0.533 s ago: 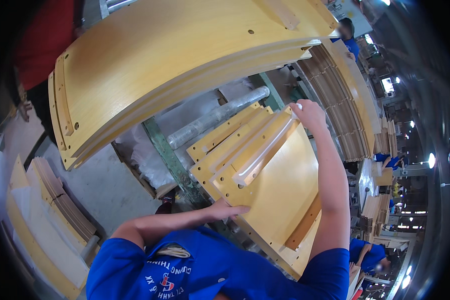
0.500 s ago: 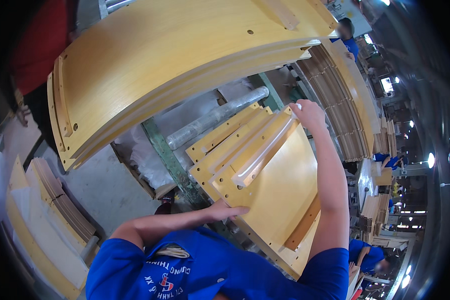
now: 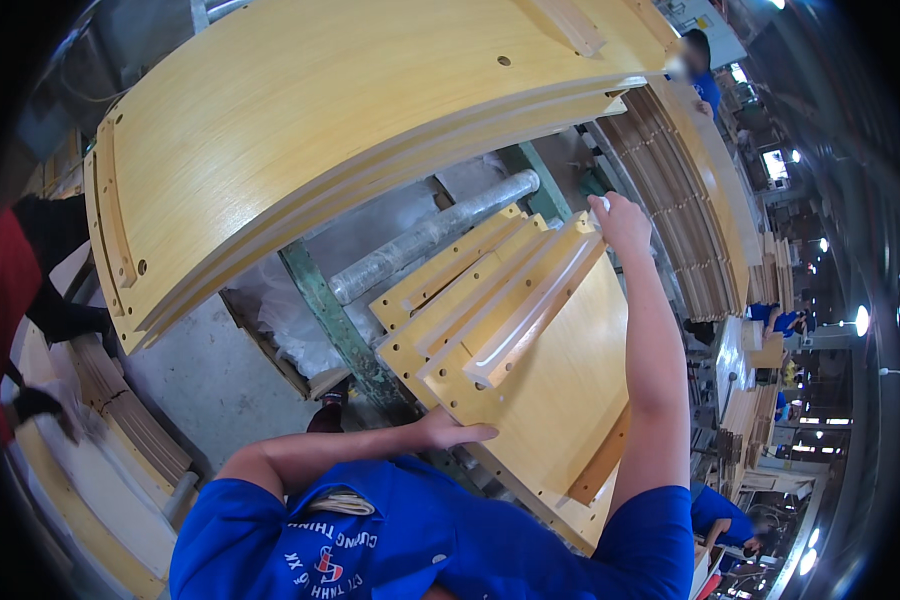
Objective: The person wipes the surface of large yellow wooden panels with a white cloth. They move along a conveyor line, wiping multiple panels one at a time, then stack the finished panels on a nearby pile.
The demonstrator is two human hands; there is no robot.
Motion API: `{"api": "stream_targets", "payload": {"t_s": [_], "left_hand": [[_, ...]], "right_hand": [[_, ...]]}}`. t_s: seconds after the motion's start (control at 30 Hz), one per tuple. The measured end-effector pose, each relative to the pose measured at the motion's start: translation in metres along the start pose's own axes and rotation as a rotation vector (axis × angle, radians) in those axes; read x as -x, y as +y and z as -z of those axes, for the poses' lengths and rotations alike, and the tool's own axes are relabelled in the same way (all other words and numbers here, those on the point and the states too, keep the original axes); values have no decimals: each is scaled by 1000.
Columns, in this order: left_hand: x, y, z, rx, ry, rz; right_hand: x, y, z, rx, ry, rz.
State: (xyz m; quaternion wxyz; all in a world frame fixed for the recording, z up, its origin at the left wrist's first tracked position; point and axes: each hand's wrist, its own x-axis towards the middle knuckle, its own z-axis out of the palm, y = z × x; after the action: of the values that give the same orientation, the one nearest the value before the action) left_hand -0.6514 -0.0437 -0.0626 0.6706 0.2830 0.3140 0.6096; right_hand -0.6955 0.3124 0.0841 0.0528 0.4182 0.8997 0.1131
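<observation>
A yellowish, varnished wooden panel (image 3: 560,395) with drilled holes and raised wooden strips lies before me on top of others, which fan out to its left. My left hand (image 3: 453,430) grips the near left edge of this panel, thumb on top and fingers hidden underneath. At the far end of a glossy raised strip (image 3: 535,305), my right hand (image 3: 626,224) is closed on a small white thing (image 3: 600,205). Its kind is hard to make out, partly covered by the fingers. It touches or nearly touches the strip's end.
Large curved wooden panels (image 3: 350,110) are stacked across the far side. A green metal frame (image 3: 335,330) with a plastic-wrapped roller (image 3: 435,235) stands between. More stacked panels (image 3: 670,200) lie at right. A person in red (image 3: 10,290) reaches over another stack (image 3: 100,490) at left.
My right hand has shifted slightly away from me with the white thing, at the strip's far end. My left hand keeps its grip. The person in red has come nearer the left stack.
</observation>
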Motion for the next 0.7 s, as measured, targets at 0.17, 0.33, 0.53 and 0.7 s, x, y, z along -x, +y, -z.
{"api": "stream_targets", "payload": {"t_s": [0.17, 0.33, 0.53, 0.7], "left_hand": [[-1, 3, -2, -56, 33, -105], [1, 5, -2, -44, 22, 31], [-3, -8, 1, -62, 15, -71], [-5, -7, 1, -109, 32, -12]], "right_hand": [[-2, -2, -2, 5, -14, 0], [5, -6, -2, -5, -19, 4], [36, -18, 5, -72, -4, 95], [73, -38, 11, -112, -46, 173]]}}
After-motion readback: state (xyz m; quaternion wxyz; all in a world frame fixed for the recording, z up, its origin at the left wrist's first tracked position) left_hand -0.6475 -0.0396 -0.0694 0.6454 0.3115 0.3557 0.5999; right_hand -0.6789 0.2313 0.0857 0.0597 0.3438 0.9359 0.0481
